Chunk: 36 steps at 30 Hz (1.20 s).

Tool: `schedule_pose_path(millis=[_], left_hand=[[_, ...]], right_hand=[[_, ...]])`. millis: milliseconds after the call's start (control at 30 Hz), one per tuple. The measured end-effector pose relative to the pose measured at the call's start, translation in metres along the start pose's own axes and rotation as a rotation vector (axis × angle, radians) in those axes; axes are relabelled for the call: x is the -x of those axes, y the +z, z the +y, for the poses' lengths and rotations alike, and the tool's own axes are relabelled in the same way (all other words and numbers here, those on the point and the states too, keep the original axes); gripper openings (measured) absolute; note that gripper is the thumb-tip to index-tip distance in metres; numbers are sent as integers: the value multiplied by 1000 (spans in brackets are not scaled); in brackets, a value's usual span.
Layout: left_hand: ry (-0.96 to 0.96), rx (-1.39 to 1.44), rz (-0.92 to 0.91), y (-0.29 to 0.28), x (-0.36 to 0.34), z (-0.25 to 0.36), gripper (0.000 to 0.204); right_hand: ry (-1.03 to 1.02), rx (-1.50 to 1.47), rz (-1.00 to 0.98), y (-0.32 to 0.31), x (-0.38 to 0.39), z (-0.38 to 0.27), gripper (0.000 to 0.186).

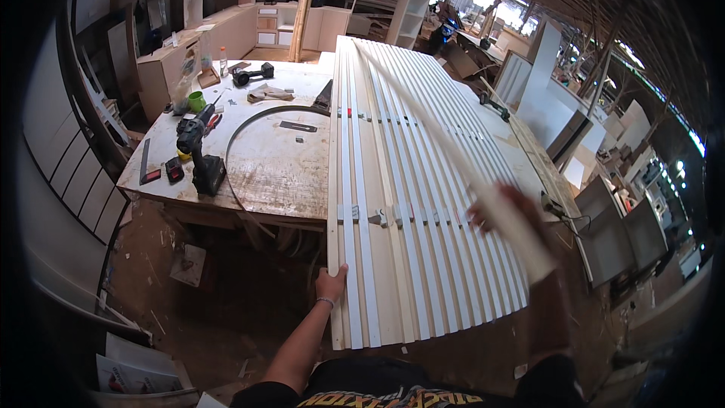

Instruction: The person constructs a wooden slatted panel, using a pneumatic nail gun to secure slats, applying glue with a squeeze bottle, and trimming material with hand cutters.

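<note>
A long panel of parallel white and pale wooden slats [442, 234] lies in front of me, its near end sticking out past the workbench. My left hand [331, 285] is closed round the left edge of the panel, near its close end. My right hand [507, 210], smeared by motion, grips a long pale wooden strip [445, 140] above the panel's right side. That strip slants from the far left end of the panel down toward my right forearm. Short crosspieces show in the gaps between the slats, with a small grey metal piece [377, 217] among them.
On the workbench [276, 174] at left stand a cordless drill [198, 147], a green cup [197, 101] and a spare battery [174, 170]. A curved dark band [253, 117] lies there too. A second power tool [253, 73] sits farther back. White boards and cabinet parts [547, 98] stand at right.
</note>
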<state>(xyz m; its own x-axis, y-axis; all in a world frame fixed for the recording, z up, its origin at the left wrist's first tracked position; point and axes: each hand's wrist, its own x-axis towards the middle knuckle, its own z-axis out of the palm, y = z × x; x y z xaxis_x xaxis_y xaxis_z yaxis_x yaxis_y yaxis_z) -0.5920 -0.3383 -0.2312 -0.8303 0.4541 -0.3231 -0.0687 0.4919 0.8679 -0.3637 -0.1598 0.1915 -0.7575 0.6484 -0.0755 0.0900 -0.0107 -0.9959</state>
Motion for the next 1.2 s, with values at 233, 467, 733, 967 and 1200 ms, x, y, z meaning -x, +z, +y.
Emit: schedule_pose_path(millis=[233, 467, 733, 967, 1200], left_hand=[[-27, -47, -87, 17, 13, 39, 71], [31, -35, -12, 17, -8, 10, 72], [40, -75, -14, 19, -6, 10, 68], [27, -66, -42, 20, -3, 18, 66], [904, -468, 393, 28, 24, 43, 80]], right_hand=[[518, -188, 129, 70, 17, 215, 30], [436, 46, 192, 73, 60, 211, 35], [520, 47, 190, 66, 121, 183, 37], [426, 1008, 475, 71, 189, 219, 35], [551, 862, 572, 85, 258, 271, 39]])
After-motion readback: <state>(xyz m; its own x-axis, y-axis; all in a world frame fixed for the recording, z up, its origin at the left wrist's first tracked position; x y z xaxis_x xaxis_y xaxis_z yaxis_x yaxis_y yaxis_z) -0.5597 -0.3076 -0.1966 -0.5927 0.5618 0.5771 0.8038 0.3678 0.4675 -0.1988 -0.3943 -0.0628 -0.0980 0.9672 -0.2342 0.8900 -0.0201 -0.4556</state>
